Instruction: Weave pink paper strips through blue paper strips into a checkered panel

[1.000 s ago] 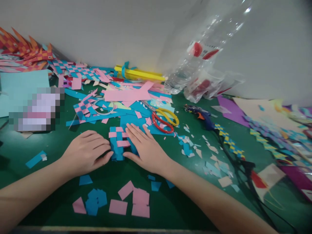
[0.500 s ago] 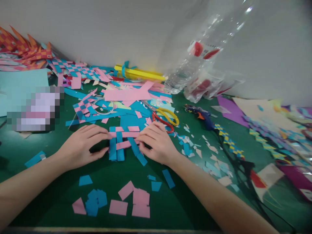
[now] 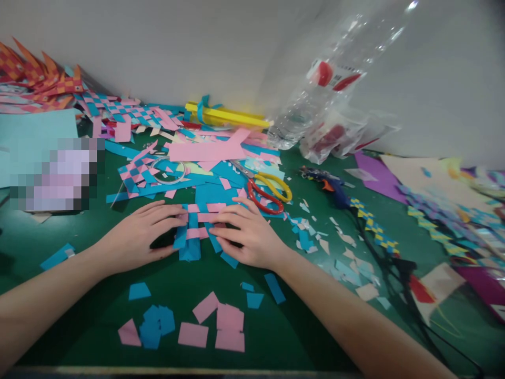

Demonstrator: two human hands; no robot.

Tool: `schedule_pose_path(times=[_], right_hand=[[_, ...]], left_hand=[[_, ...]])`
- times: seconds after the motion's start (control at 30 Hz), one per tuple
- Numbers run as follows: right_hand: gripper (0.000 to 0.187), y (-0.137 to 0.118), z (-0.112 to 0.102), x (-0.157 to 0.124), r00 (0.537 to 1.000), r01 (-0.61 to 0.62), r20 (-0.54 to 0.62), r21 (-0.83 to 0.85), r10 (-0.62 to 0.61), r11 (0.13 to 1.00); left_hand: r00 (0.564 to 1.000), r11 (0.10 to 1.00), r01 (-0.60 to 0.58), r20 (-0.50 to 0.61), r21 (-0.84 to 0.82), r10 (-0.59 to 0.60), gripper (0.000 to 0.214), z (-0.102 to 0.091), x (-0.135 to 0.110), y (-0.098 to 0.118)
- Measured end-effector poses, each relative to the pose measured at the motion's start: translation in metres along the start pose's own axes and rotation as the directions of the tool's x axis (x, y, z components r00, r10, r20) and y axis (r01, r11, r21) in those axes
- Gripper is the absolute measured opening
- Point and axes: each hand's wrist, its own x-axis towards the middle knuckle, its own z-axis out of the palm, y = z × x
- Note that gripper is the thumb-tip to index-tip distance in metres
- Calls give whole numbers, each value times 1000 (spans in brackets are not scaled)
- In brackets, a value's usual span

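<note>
Pink and blue paper strips (image 3: 194, 231) lie crossed over and under one another in a small loose weave on the green table. At its left edge, my left hand (image 3: 148, 231) has curved fingers on the pink strip ends and the thumb by the outer blue strip. My right hand (image 3: 250, 231) presses the right side, fingertips over the pink strips and the slanted blue strip (image 3: 213, 241). Its fingers hide the right ends of the weave. Just behind the right hand lie scissors (image 3: 268, 193) with one red and one yellow handle loop.
Pink and blue paper pieces (image 3: 193, 335) lie near the front edge. Behind are a clear tape roll (image 3: 169, 169), a pink sheet (image 3: 205, 151) and yellow strips (image 3: 229, 116). A plastic bottle (image 3: 292, 121) leans on the wall. A glue gun (image 3: 333, 189) and scraps (image 3: 347, 268) lie right.
My right hand has moved left over the weave, covering more of the strips. My left fingers now reach onto its left edge, and the outer blue strip there has tilted.
</note>
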Motion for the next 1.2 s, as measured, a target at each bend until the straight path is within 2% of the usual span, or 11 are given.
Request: schedule_pose_path(times=[0.13,0.27,0.4,0.53,0.8,0.9,1.03,1.13,1.2], right_hand=[[19,0,-1,-1,1000,-18,12,41,17,999],[29,1,-1,-2,988,-151,-32,70,154,986],[41,2,0,-3,967,-251,64,73,247,965],[47,2,0,-2,959,-255,145,71,243,964],[44,-2,1,-1,960,-238,168,59,226,969],[39,-2,0,0,967,-230,129,90,217,969],[21,5,-4,0,976,-215,4,155,217,964],[16,12,-7,-2,987,-158,50,190,151,969],[27,14,-7,-3,988,-131,110,197,111,972]], left_hand=[[1000,1000,-6,-10,-11,5,32,0,1,0],[1000,1000,-31,6,2,31,29,-1,2,1],[998,998,-59,18,36,58,24,-4,4,3],[996,994,-86,32,63,85,25,-5,4,4],[994,990,-106,6,96,106,27,-1,5,7],[997,994,-73,11,85,72,31,0,5,8],[998,997,-59,-5,49,59,37,0,4,7],[998,999,-53,-37,7,54,39,-1,4,7],[999,1000,-26,-46,-5,26,43,-1,3,6]])
